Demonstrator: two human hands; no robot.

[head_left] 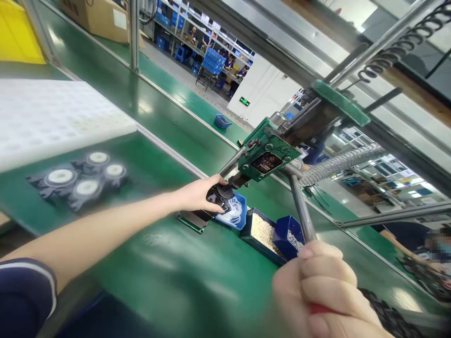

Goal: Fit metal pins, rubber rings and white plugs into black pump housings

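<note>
My left hand [202, 195] has its fingers around a black part [220, 196], which sits under the ram of a green hand press [266, 157]. In my right hand [327, 291], the fingers are wrapped round the press's metal lever [302, 209]; a bit of red shows between them. The press base [193, 220] rests on the green table. Right beside the black part, a blue tray [239, 211] holds thin white rings. On the left lie several black parts with white round centres [88, 188], slightly blurred.
A dark bin of small cream pieces [262, 230] and a blue bin [287, 234] stand right of the press. White foam sheet [59, 117] and yellow crate [19, 33] lie left. A coiled hose hangs upper right. A person [412, 239] works at far right.
</note>
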